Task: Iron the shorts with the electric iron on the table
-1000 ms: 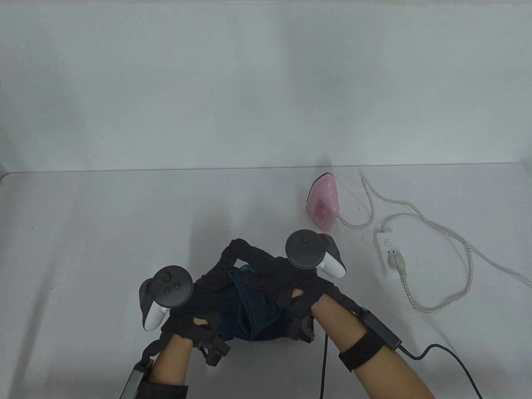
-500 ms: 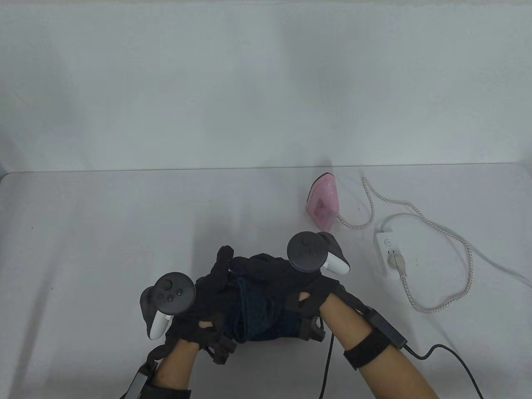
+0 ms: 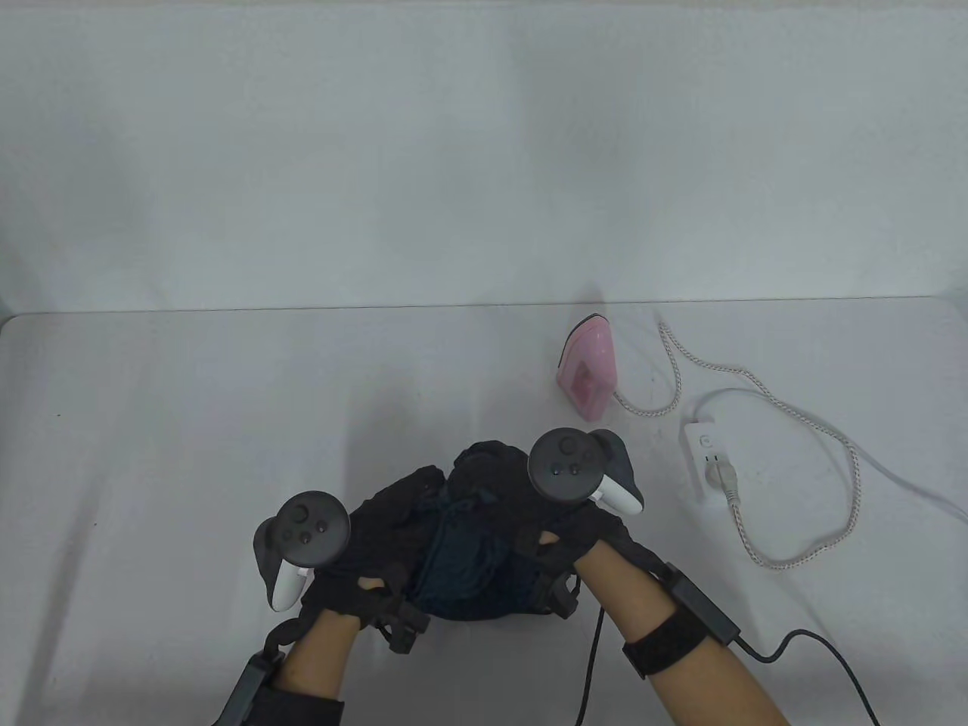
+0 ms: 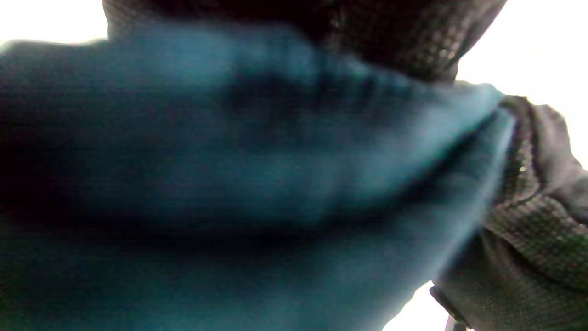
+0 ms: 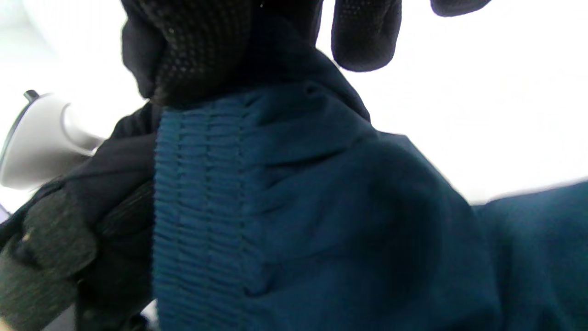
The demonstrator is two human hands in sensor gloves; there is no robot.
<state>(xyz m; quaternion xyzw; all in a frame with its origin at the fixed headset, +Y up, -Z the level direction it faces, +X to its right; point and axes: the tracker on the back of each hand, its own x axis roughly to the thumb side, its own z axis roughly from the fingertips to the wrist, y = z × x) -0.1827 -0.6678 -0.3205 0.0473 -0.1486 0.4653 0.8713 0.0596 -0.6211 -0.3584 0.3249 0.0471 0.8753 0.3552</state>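
We gather the shorts at the near table edge, ready to spread them

Our left hand (image 3: 355, 560) and right hand (image 3: 563, 529) both grip the bunched blue shorts (image 3: 461, 556) at the waistband; the pink iron (image 3: 586, 367) waits well apart, keeping heat off the fabric

Shorts (image 3: 461, 560) showing dark teal-blue, with ribbed waistband (image 5: 197, 207) in the same blue. Gloves on left hand (image 3: 355, 552) and right hand (image 3: 560, 529) appearing black with dotted texture. Iron (image 3: 586, 367) showing pink at centre right. Cord (image 3: 794, 484) running white-beige, braided. Power strip (image 3: 707, 461) and table (image 3: 189, 423) reading white.
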